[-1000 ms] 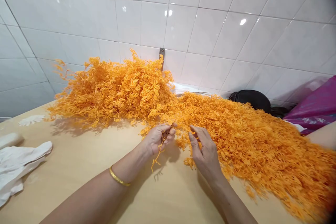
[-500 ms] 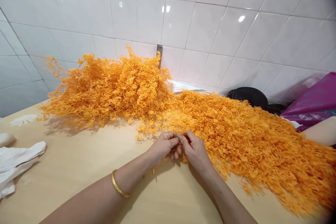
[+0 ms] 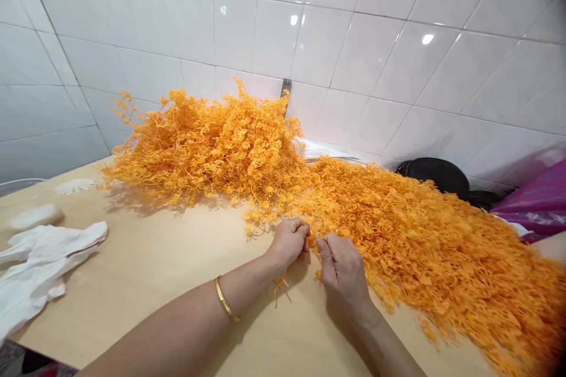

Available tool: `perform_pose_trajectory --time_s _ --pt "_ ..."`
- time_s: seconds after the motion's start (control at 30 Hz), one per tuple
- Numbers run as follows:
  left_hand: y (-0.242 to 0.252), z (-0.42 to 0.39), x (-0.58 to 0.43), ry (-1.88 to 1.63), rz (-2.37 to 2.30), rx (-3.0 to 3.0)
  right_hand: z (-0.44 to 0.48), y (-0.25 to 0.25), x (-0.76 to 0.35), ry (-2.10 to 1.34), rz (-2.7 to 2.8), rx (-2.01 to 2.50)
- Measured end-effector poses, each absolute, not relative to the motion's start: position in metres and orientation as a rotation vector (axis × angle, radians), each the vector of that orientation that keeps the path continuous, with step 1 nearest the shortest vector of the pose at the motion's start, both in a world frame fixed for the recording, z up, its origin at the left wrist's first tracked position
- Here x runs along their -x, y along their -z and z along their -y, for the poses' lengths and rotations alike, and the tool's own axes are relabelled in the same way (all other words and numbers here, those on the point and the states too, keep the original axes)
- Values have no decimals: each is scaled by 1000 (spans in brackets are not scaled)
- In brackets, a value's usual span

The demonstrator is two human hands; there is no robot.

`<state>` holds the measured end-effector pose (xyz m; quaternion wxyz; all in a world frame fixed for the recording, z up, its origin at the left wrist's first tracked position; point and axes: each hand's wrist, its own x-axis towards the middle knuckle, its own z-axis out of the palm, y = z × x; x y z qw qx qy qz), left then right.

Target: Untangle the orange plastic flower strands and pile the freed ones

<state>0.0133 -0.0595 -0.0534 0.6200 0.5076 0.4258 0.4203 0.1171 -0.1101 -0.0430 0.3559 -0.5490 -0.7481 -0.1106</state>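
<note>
In the head view my left hand is closed in a pinch on an orange plastic sprig, whose thin branching end hangs below the fist. Just to its right, my right hand also pinches orange strands, with a small bit showing under its fingertips. A narrow gap lies between the two hands. Directly behind them a large pile of orange branching plastic sprigs spreads to the right. Another heaped bunch of the same sprigs stands at the back left. The exact join between the fingers is hidden.
On the left of the wooden table lie a white cloth glove, a rounded white object and a white flower-like piece. A black case and a purple bag sit at the back right, before a tiled wall.
My hands were touching and have drawn slightly apart, the right one turning palm-down. The orange sprig end below my left hand shows more plainly. The view has swung a little left.
</note>
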Motion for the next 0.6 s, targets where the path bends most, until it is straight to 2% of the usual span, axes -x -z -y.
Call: perform_pose_trajectory --time_s 0.2,0.4,0.6 --pt "53 56 -2 -910 -828 -1150 102 38 -131 46 1778 1578" --pt "52 61 -7 -900 -906 -1341 99 33 -138 -172 1674 1559" --pt "57 63 -7 -1097 -999 -1630 100 33 -137 -283 1667 1535"
